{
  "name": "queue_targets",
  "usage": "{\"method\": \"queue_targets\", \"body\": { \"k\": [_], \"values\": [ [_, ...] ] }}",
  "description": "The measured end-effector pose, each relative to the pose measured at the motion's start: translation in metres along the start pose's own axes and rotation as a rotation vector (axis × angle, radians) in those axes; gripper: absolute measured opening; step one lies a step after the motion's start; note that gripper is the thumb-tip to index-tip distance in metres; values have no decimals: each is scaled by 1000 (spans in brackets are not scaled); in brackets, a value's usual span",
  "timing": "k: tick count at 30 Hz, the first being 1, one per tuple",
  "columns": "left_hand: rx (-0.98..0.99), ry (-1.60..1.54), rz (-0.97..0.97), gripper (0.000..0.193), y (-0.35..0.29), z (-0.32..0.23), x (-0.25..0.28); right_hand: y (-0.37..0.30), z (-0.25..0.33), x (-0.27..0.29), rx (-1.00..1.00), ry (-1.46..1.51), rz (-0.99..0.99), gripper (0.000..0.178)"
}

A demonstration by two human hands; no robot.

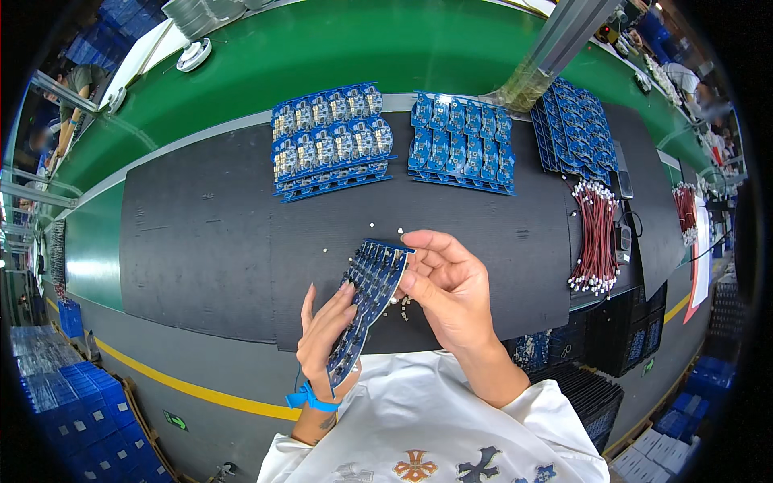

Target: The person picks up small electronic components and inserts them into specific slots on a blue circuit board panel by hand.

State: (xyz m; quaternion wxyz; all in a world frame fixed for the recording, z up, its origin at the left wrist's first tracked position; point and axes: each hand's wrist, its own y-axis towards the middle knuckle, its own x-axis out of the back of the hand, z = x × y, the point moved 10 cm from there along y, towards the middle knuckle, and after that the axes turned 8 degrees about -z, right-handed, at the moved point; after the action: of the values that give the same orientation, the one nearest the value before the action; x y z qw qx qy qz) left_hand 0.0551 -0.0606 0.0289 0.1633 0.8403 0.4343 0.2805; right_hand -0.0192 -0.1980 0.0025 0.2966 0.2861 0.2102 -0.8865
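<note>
A blue circuit board panel (369, 291) is tilted up on its edge over the front of the black mat, dark parts dotting its face. My left hand (324, 332) supports its left side, fingers spread along the face, with a blue strap (306, 396) round the wrist. At the panel's upper right corner, my right hand (451, 286) has thumb and fingertips closed on the edge. Several tiny whitish pieces (400, 306) lie on the mat behind and below the panel; my hands hide part of them.
Across the back of the black mat (197, 225) stand stacks of blue boards: one left (332, 141), one middle (461, 145), one right (576, 129). A bundle of red wires with white connectors (596, 237) lies at right. A metal post (555, 56) rises behind.
</note>
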Motion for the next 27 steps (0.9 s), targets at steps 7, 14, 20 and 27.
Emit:
{"method": "queue_targets", "body": {
  "k": [7,14,20,27],
  "values": [
    [-44,99,30,20,6,-9,1,-1,4,6,-84,-63,1,32],
    [-64,91,51,20,9,-13,-1,-1,4,8,-36,-76,40,29],
    [225,13,-214,20,-9,13,28,-5,10,9,160,-267,-117,22],
    [595,-672,-394,38,-10,45,25,-4,13,20,432,-998,-151,8]
  ]
}}
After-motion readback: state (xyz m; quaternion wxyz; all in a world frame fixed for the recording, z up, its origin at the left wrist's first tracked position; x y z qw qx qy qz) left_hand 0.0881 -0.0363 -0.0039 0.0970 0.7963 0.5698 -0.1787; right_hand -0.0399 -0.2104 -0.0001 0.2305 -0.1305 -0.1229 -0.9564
